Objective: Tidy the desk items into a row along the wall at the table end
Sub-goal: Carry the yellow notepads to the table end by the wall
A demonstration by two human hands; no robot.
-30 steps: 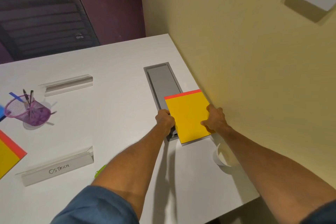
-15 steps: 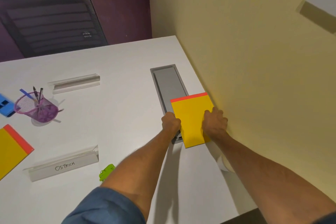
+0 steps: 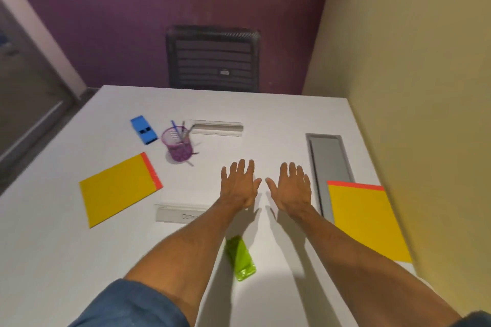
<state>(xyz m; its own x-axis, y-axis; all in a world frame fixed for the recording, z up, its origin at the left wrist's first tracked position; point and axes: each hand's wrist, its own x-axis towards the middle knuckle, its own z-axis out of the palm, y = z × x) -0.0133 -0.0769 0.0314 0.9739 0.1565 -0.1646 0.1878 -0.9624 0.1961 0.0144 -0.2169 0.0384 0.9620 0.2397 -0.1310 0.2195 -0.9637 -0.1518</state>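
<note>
My left hand (image 3: 240,184) and my right hand (image 3: 292,186) hover side by side over the middle of the white table (image 3: 279,114), fingers spread, holding nothing. A yellow notepad with a red strip (image 3: 365,218) lies at the right edge against the yellow wall, partly over the grey cable tray (image 3: 329,162). A second yellow notepad (image 3: 119,190) lies at the left. A purple mesh pen cup (image 3: 179,145) with pens stands behind it, beside a blue stapler (image 3: 144,130). A green stapler (image 3: 240,257) lies between my forearms.
A clear name plate (image 3: 216,127) lies at the back centre; another, with writing, (image 3: 175,214) is partly hidden under my left forearm. A black mesh chair (image 3: 212,58) stands behind the table's far edge, against the purple wall.
Both hands have let go of the yellow notepad by the wall and drawn back to the middle of the table, open. The view has swung left to take in the whole table.
</note>
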